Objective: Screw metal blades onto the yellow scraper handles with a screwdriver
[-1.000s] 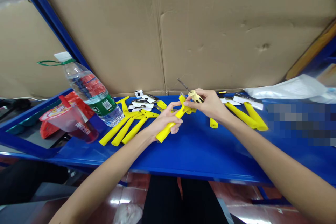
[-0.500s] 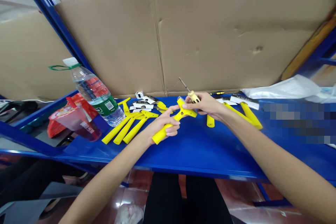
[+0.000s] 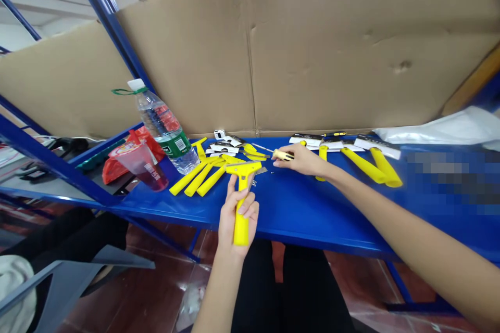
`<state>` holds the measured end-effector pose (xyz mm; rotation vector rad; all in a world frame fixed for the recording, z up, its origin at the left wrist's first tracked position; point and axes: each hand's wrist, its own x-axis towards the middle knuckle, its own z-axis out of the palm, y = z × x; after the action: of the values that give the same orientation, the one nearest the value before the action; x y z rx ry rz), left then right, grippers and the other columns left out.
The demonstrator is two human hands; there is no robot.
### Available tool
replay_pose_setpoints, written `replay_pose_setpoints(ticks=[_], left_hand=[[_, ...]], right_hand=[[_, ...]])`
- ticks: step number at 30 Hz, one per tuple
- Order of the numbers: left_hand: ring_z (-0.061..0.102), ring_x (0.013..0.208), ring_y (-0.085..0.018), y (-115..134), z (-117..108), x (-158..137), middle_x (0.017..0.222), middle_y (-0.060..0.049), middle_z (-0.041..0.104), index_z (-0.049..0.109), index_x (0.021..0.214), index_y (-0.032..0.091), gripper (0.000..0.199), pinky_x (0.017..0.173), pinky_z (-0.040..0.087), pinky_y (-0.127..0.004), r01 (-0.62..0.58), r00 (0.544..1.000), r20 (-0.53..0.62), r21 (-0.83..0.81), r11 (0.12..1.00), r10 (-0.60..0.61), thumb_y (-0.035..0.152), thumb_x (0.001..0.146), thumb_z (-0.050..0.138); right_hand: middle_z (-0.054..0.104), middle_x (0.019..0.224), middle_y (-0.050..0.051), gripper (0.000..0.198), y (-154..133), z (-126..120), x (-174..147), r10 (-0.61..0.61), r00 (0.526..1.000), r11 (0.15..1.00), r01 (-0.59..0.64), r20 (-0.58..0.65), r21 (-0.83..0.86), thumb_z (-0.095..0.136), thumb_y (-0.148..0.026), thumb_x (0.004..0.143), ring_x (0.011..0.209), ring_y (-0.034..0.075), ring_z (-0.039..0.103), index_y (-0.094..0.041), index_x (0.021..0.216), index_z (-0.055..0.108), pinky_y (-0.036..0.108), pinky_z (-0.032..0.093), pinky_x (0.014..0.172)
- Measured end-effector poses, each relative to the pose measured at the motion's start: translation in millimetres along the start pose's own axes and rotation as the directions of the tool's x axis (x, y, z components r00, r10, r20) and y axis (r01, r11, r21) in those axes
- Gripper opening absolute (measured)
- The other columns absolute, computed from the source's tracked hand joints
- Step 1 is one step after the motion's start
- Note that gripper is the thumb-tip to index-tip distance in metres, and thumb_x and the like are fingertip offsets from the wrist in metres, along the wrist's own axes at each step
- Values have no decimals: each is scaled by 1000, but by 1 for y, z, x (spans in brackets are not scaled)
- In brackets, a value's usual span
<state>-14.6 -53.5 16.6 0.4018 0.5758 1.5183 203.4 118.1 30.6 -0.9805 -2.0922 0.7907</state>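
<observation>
My left hand [image 3: 227, 219] is wrapped round the handle of a yellow scraper [image 3: 242, 229], held upright above the front of the blue table, its wide head pointing away from me. In my right hand [image 3: 307, 160] is a screwdriver [image 3: 278, 154] with a cream handle, lying low over the table with its shaft pointing left. Beyond the scraper head, near the screwdriver's tip, lie small yellow parts [image 3: 255, 156]. Several yellow scraper handles [image 3: 193, 179] rest just left of my left hand. More yellow handles [image 3: 365, 166] lie to the right, partly behind my right forearm.
A water bottle [image 3: 174, 140] and a red-tinted cup [image 3: 146, 166] stand at the table's left. White-and-black packets [image 3: 377, 146] lie along the back, beside a white plastic bag [image 3: 433, 127]. A cardboard wall [image 3: 312, 52] closes off the rear of the blue table [image 3: 304, 213].
My hands have drawn apart. The scraper has moved down and left and turned upright in my left hand. The screwdriver has been lowered towards the table, its shaft now nearly level.
</observation>
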Motion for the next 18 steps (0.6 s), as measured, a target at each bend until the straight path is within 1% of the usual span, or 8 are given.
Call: replay_pose_setpoints(ticks=[2,4,7,10,12,14,16,18], left_hand=[[26,54,-3,-1,-6,0,148,-8,66,66,127,33,50,49,31,-18,-20,1000,-21,-5,1000,20,6,85,66],[28,53,-3,-3,-8,0,149,-8,66,64,130,35,52,50,31,-18,-34,999,8,41,999,34,8,87,66],[30,54,-2,-7,-8,0,152,-7,65,61,136,39,56,50,31,-17,-44,997,62,92,995,39,9,89,66],[30,52,-1,-9,-8,-2,155,-7,64,60,139,39,60,49,32,-16,-37,997,76,53,998,33,8,89,67],[30,51,0,-9,-8,-4,155,-6,64,61,141,39,62,47,33,-16,-33,996,84,24,999,30,7,89,67],[30,50,0,-9,-7,-7,153,-6,65,61,142,39,63,46,34,-16,-27,996,88,6,1000,26,6,89,67],[32,49,1,-8,-5,-9,151,-7,66,61,143,37,63,45,36,-15,-30,996,85,-17,999,32,5,89,67],[34,49,1,-8,-1,-11,147,-8,67,61,143,35,62,45,37,-14,-31,997,69,-47,998,34,3,90,67]], right_hand=[[83,89,4,23,7,4,0,-6,997,999,10,73,-51,86,-42,80,81,24,71,-22,92,87,33,49,74],[84,91,4,22,10,9,0,-19,992,997,28,128,-73,84,-42,82,82,25,72,-23,93,86,33,49,74],[83,90,3,19,9,16,-1,-23,983,996,39,183,-86,80,-41,86,81,24,71,-23,90,83,32,47,74],[82,88,4,13,8,20,-2,-10,978,994,33,208,-108,74,-33,90,80,24,70,-21,86,79,32,45,75],[80,87,4,10,8,22,-2,-26,982,989,53,189,-139,73,-28,90,80,23,68,-21,84,77,31,44,75],[78,87,4,12,7,22,-3,-55,988,983,79,142,-164,72,-29,92,80,22,66,-21,84,74,31,42,75],[75,85,3,18,5,22,-3,-87,994,984,95,64,-153,70,-35,96,77,21,63,-20,85,71,31,42,74],[74,84,4,24,0,21,-3,-107,993,991,102,-50,-88,69,-42,98,77,20,63,-20,87,71,32,44,74]])
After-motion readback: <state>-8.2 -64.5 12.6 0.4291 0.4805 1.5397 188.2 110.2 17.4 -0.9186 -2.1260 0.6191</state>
